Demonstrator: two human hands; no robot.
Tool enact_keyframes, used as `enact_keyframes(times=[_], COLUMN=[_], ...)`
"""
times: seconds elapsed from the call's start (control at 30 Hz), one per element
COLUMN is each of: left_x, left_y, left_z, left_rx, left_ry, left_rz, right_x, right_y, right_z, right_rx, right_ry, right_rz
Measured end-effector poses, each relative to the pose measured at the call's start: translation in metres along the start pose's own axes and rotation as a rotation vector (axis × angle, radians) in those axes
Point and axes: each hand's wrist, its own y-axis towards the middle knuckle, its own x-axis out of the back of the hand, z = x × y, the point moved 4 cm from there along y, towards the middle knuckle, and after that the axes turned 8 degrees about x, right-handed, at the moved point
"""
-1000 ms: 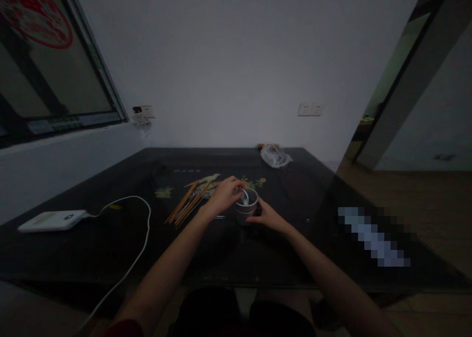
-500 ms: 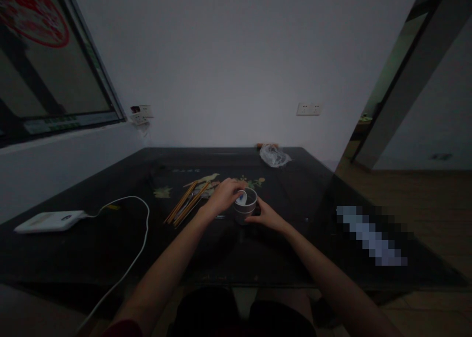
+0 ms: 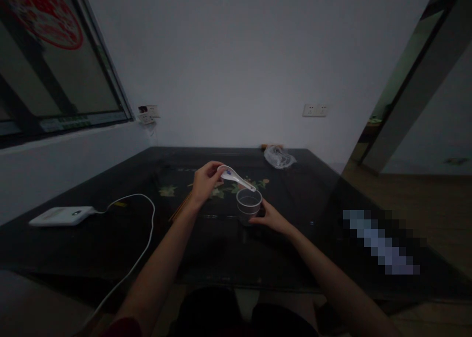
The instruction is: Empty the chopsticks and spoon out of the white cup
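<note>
Fingertips of the left hand [image 3: 204, 183] are pinched on one end of a white ceramic spoon [image 3: 236, 178], thumb below and fingers curled above, and the spoon is held in the air, slanting down to the right so that its far end hangs just over the rim of a small white cup [image 3: 249, 205]. Whether that far end touches the rim cannot be told in the dim light. Fingers of the right hand [image 3: 271, 218] are curled against the cup's right side, and the cup is steadied upright on the dark table [image 3: 110, 248].

For the step in hand, judged to be the moving of the spoon at the cup's mouth, the pinch is best kept firm and near the spoon's end, with the lower tip guided over the middle of the opening and not against the rim; the cup should be kept pressed down by the right hand, since so light a cup could tip under a sideways knock.

Beyond the left wrist a bundle of wooden chopsticks [image 3: 179, 211] lies on the table, partly hidden by the arm. Well apart on the left a white power bank [image 3: 61, 215] lies with its white cable [image 3: 142, 243] looping forward. At the far edge a crumpled plastic bag [image 3: 278, 156] rests.
</note>
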Motion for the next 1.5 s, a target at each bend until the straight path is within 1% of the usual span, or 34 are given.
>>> enact_keyframes(times=[0.07, 0.13, 0.17, 0.27, 0.33, 0.43, 0.57, 0.67, 0.77, 0.93, 1.0, 1.17, 1.33, 1.5], left_x=[0.023, 0.048, 0.060, 0.094, 0.111, 0.123, 0.124, 0.121, 0.118, 0.116, 0.115, 0.114, 0.111, 0.105], left_y=[0.004, 0.007, 0.008, 0.008, 0.005, 0.000, -0.001, -0.001, -0.001, -0.002, -0.002, -0.003, -0.005, -0.009], left_z=[0.015, 0.035, 0.048, 0.090, 0.112, 0.134, 0.145, 0.151, 0.157, 0.157, 0.157, 0.160, 0.156, 0.151], left_rx=[0.054, 0.102, 0.143, 0.327, 0.409, 0.494, 0.536, 0.531, 0.498, 0.423, 0.413, 0.437, 0.407, 0.467], left_ry=[-0.084, -0.120, -0.121, -0.081, -0.056, 0.047, 0.336, 0.556, 0.670, 0.826, 0.866, 0.921, 0.981, 1.011], left_rz=[-0.109, -0.204, -0.233, -0.312, -0.355, -0.343, -0.268, -0.200, -0.157, -0.147, -0.145, -0.139, -0.118, -0.075], right_x=[0.001, 0.001, 0.001, 0.001, 0.001, 0.001, 0.001, 0.001, 0.001, 0.000, 0.000, -0.001, -0.001, -0.001], right_y=[0.000, 0.000, 0.001, 0.001, 0.000, 0.000, 0.000, 0.000, 0.001, 0.001, 0.001, 0.001, 0.001, 0.001], right_z=[0.001, 0.001, 0.001, 0.002, 0.002, 0.002, -0.002, -0.003, -0.005, -0.006, -0.006, -0.004, -0.004, -0.004], right_rx=[0.008, 0.009, 0.006, -0.014, -0.020, -0.021, -0.038, -0.035, -0.044, -0.045, -0.053, -0.057, -0.052, -0.051], right_ry=[-0.026, -0.033, -0.030, -0.022, -0.032, -0.050, -0.046, -0.039, -0.034, -0.006, -0.006, 0.005, -0.008, -0.002], right_rz=[-0.007, -0.011, -0.011, -0.003, 0.001, -0.012, -0.015, -0.009, -0.004, -0.007, -0.008, -0.006, -0.011, -0.001])
